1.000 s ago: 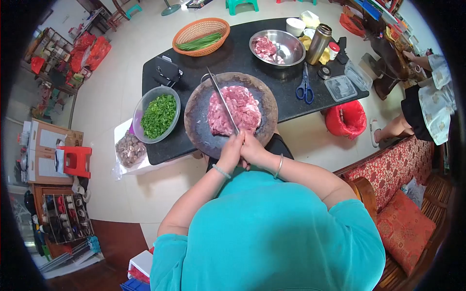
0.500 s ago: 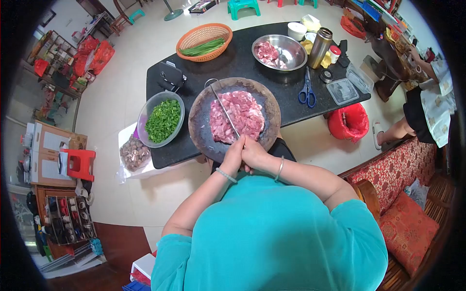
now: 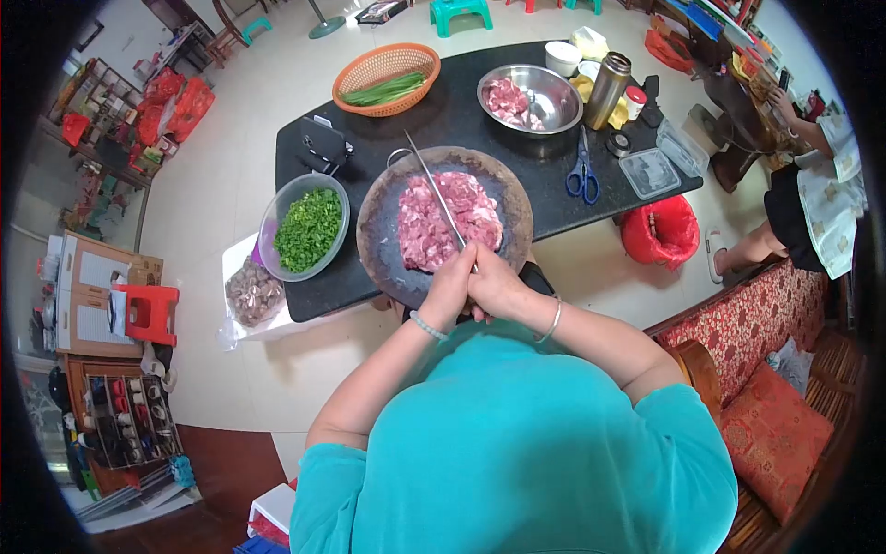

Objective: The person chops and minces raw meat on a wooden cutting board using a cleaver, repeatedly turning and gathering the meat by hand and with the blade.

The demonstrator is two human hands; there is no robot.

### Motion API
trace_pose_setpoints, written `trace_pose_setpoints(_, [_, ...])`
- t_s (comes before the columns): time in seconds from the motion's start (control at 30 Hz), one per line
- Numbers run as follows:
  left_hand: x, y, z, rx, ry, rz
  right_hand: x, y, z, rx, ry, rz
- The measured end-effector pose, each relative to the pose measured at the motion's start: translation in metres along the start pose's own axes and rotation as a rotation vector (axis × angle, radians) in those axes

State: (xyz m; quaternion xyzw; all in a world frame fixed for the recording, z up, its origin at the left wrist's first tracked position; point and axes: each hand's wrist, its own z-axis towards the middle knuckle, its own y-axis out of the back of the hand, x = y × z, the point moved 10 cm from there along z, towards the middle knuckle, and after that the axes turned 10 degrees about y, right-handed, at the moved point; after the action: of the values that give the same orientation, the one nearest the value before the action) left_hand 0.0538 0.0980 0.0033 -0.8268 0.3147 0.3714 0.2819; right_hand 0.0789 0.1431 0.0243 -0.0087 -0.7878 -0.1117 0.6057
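Observation:
Both hands are closed together around the handle of a knife (image 3: 436,189) at the near edge of a round chopping board (image 3: 378,222). My left hand (image 3: 448,284) wraps it from the left, with a beaded bracelet on the wrist. My right hand (image 3: 496,284) grips from the right, a metal bangle behind it. The handle is mostly hidden by the fingers. The blade, seen nearly edge-on, points away and slightly left over a flat mass of chopped raw meat (image 3: 475,208). Whether the edge touches the meat cannot be told.
A bowl of chopped greens (image 3: 307,231) stands left of the board. Behind are an orange basket (image 3: 411,92), a steel bowl with meat (image 3: 554,102), a flask (image 3: 607,90) and blue scissors (image 3: 582,175). A person (image 3: 812,203) stands at the right, near a red bin (image 3: 660,231).
The knife and both hands have shifted slightly right and away from my body over the meat. The other person's arm at the right has moved.

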Motion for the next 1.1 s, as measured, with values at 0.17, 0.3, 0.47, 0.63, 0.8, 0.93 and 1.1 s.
trace_pose_setpoints(0.17, [-0.051, 0.015, -0.014, -0.368, -0.838, 0.38, 0.036, 0.016, -0.001, -0.28, 0.501, -0.122])
trace_pose_setpoints(0.3, [0.041, 0.016, 0.022, -0.051, 0.151, -0.08, -0.044, -0.018, 0.026, 0.08, -0.112, 0.037])
trace_pose_setpoints(0.47, [-0.024, 0.016, -0.017, -0.173, -0.247, 0.074, 0.02, -0.005, 0.004, -0.04, 0.162, -0.038])
trace_pose_setpoints(0.63, [0.045, 0.035, 0.021, -0.07, 0.079, 0.009, -0.034, -0.028, 0.022, 0.068, -0.006, 0.126])
trace_pose_setpoints(0.8, [0.017, 0.025, -0.002, -0.112, 0.075, -0.023, 0.001, -0.019, 0.009, 0.057, -0.006, 0.062])
trace_pose_setpoints(0.93, [-0.052, 0.026, -0.027, -0.433, -0.836, 0.304, 0.036, -0.003, 0.012, -0.172, 0.439, -0.09])
trace_pose_setpoints(1.1, [0.049, 0.028, 0.032, -0.068, 0.12, -0.05, -0.041, -0.016, 0.023, 0.025, -0.084, 0.041])
